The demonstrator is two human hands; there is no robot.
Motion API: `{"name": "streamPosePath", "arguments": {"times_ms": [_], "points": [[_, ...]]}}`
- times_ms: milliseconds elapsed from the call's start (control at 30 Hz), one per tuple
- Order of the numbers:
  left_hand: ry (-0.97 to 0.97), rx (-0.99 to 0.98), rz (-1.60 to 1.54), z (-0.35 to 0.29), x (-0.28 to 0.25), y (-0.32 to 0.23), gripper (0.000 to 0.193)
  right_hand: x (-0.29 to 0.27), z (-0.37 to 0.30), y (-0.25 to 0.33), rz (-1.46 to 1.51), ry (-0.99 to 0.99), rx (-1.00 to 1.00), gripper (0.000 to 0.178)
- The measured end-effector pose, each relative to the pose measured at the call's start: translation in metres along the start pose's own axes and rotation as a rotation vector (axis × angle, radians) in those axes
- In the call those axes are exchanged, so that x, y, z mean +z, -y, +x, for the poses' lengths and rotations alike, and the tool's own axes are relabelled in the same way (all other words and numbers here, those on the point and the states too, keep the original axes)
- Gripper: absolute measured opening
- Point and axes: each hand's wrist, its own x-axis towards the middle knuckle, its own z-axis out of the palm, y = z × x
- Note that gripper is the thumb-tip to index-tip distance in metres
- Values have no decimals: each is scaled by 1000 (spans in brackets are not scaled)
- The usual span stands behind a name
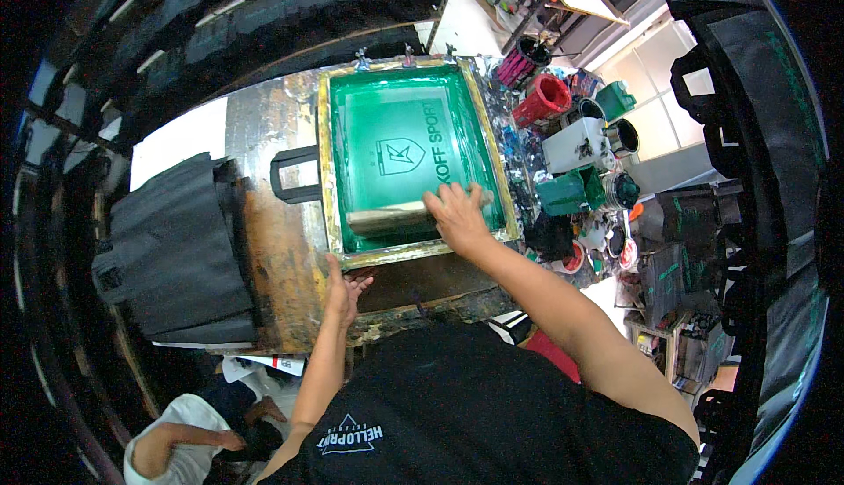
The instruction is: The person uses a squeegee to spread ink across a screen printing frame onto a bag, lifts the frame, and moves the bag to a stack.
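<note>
A screen printing frame (485, 124) with a pale, ink-stained rim lies on the worktable. Its mesh (378, 116) is coated in green ink, with a shield emblem and lettering showing through. My right hand (459, 218) grips the right end of a wooden squeegee (387, 218), which lies crosswise on the mesh near the frame's near side. At the near left corner, my left hand (345, 289) is open, thumb up by the rim; I cannot tell if it touches. A black bag handle (296, 175) sticks out from under the frame's left side.
Black bags (176, 247) are stacked at the table's left. Hinge clamps (408, 56) hold the frame's far side. Ink containers, among them a red tub (542, 100) and a green one (571, 192), crowd the right side. Another person's arm (189, 435) shows at lower left.
</note>
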Motion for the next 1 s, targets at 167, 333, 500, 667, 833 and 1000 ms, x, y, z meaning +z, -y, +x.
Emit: {"name": "streamPosePath", "arguments": {"times_ms": [167,333,500,667,833,1000], "points": [[-39,-42,8,-2,1,-6,97,19,66,-26,-17,-101,-1,30],[-69,-60,-26,5,-3,4,91,46,156,-83,-32,-125,-17,33],[-127,-101,-22,10,4,6,97,74,251,-134,-73,-138,-43,54],[-183,-158,-132,7,25,-7,108,75,305,-157,-36,-25,-81,65],[-242,-397,-367,-1,25,-19,120,49,305,-150,42,-7,-77,70],[-37,-159,192,-8,80,-65,67,64,285,-144,-70,-247,-41,51]]}}
